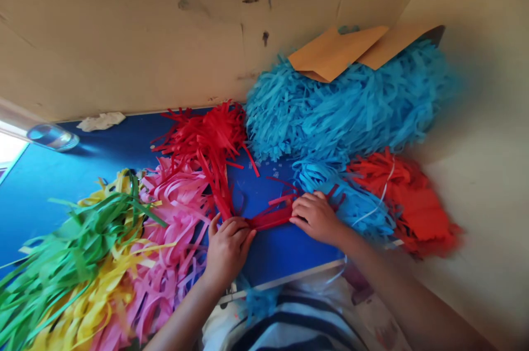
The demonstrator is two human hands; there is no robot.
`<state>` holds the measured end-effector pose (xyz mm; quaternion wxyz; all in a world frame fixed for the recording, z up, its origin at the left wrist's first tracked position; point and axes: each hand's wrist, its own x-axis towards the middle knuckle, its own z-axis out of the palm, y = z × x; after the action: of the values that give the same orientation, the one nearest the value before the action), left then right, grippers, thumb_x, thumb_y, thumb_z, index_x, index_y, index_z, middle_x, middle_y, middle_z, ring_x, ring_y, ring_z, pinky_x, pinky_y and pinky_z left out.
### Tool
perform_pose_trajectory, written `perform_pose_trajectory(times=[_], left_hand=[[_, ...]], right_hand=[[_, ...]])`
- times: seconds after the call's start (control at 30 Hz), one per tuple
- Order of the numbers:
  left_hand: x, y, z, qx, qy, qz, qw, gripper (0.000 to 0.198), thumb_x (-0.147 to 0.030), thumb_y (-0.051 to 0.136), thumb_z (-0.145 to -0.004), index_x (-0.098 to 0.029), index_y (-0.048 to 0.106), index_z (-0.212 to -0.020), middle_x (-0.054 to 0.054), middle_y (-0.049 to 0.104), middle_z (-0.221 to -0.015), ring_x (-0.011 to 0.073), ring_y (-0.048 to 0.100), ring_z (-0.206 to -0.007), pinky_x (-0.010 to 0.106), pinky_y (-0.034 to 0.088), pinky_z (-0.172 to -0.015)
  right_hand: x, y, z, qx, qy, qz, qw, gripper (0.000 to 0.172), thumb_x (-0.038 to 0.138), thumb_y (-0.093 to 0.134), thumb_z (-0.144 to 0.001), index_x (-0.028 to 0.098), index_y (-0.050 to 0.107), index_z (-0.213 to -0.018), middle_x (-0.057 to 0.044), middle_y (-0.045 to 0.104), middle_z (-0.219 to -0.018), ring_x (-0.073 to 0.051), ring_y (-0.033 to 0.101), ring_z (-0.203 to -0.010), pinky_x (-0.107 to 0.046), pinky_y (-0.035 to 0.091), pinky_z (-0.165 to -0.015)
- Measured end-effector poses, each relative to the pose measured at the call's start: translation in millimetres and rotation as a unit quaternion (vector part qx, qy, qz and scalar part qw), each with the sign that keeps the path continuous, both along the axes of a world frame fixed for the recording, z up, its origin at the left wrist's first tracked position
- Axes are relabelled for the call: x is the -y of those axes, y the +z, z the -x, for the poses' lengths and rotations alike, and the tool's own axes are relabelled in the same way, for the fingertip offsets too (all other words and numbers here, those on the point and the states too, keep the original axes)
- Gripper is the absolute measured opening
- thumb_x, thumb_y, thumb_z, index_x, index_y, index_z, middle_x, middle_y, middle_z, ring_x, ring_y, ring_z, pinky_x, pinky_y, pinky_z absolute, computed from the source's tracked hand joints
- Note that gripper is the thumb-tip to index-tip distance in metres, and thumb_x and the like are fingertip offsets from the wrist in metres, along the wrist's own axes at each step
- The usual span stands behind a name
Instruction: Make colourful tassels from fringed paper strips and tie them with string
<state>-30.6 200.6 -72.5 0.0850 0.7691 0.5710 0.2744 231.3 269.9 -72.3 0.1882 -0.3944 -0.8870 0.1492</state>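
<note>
Red fringed tissue paper (270, 217) stretches between my two hands, low over the blue table (264, 254). My left hand (229, 243) has its fingers closed round one end, where a bundle of red strips rises toward the red fringe pile (215, 133). The other end sits pinched in my right hand (314, 216), and loose red strips stick out around those fingers. Just beyond my right hand lies a small bunch of light blue fringe (363, 202). Pink fringe (176, 213) spreads close to my left hand.
A large blue fringe heap (347, 108) fills the back right, with orange paper pieces (339, 50) on top. Orange-red fringe (417, 202) lies at right with a white string. Green (74, 241) and yellow fringe (86, 312) cover the left. A clear glass (53, 137) stands near the wall.
</note>
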Motion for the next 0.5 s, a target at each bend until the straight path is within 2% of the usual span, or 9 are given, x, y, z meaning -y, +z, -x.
perform_pose_trajectory(times=[0.2,0.33,0.4,0.5], left_hand=[[-6,3.1,-2,0.002,0.030,0.032,0.999,0.025,-0.030,0.057,-0.092,-0.022,0.069,-0.072,0.000,0.073,-0.080,0.0192,0.066,-0.087,0.046,0.033,-0.100],[-10,8.4,-1,-0.018,0.019,0.019,0.999,0.020,-0.032,0.064,-0.088,-0.024,0.069,-0.071,-0.002,0.073,-0.078,0.0214,0.066,-0.089,0.052,0.026,-0.106],[-9,8.7,1,-0.024,0.004,0.006,1.000,0.016,-0.032,0.067,-0.086,-0.025,0.069,-0.073,-0.003,0.074,-0.080,0.0227,0.065,-0.093,0.053,0.022,-0.109],[-4,4.9,4,-0.033,-0.014,-0.020,0.999,0.012,-0.032,0.066,-0.087,-0.027,0.070,-0.077,-0.003,0.075,-0.087,0.0243,0.062,-0.100,0.053,0.021,-0.111]], right_hand=[[-4,1.9,7,0.033,-0.022,0.009,0.999,0.020,0.026,0.060,-0.093,0.019,0.063,-0.074,0.000,0.065,-0.072,-0.017,0.054,-0.078,-0.035,0.026,-0.074],[-2,8.7,7,0.032,-0.029,-0.021,0.999,0.013,0.026,0.065,-0.085,0.019,0.062,-0.074,-0.002,0.065,-0.076,-0.020,0.053,-0.081,-0.037,0.027,-0.077],[3,11.7,6,0.015,-0.022,-0.038,0.999,0.010,0.027,0.068,-0.080,0.019,0.063,-0.082,-0.004,0.067,-0.083,-0.022,0.054,-0.087,-0.039,0.028,-0.081],[10,11.0,4,0.017,0.026,-0.066,0.997,0.017,0.025,0.067,-0.082,0.020,0.065,-0.099,-0.004,0.069,-0.092,-0.023,0.055,-0.092,-0.041,0.028,-0.084]])
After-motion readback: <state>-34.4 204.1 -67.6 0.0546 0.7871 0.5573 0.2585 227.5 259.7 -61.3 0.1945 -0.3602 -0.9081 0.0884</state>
